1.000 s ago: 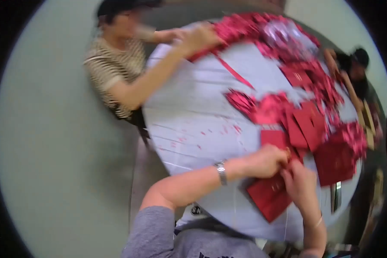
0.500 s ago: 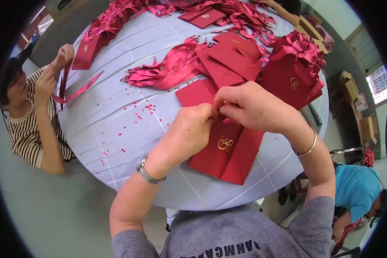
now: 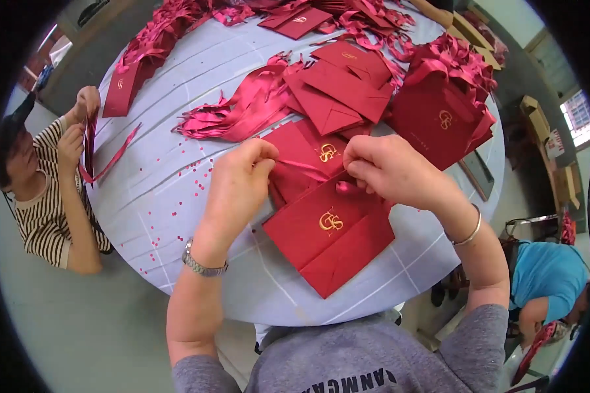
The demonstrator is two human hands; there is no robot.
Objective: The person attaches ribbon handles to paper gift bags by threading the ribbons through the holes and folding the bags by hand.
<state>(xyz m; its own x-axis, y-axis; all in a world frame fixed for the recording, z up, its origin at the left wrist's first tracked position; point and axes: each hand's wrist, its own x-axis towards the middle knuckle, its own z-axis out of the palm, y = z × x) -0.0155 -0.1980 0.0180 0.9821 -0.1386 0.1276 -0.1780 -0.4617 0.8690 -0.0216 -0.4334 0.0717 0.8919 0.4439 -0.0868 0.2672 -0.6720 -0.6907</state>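
Ribbon (image 3: 301,169), narrow, glossy, red satin: ran from the person's bare left hand (image 3: 238,180) toward the top of a deep red, matt paper bag (image 3: 328,245); a slow, even pull seemed wiser than a jerk, which could have creased the paper.

Left grip: thumb and forefinger pinched the ribbon, with the hand lifted just beyond the bag's left corner; keeping the strip flat there looked the best guard against a twist.

Right grip: thumb and forefinger of the bare right hand (image 3: 393,169) pinched the bag's top edge; the fingers hid whether ribbon was caught there too. A firm hold close to the pull looked sound, to spare the edge from tearing.

Bag place: near the person's side of the round, pale-clothed table (image 3: 252,281), set slantwise, one corner toward the person, its upper part overlapping a second deep red bag with a gold emblem (image 3: 294,145).

Bag face: smooth and plain, apart from a gold emblem (image 3: 331,223) above the middle.

Bag side: a fold ran along the right part, with slanting creases near the bottom.

Bag mouth: a short, shiny bit of red ribbon showed just below the right fingertips.
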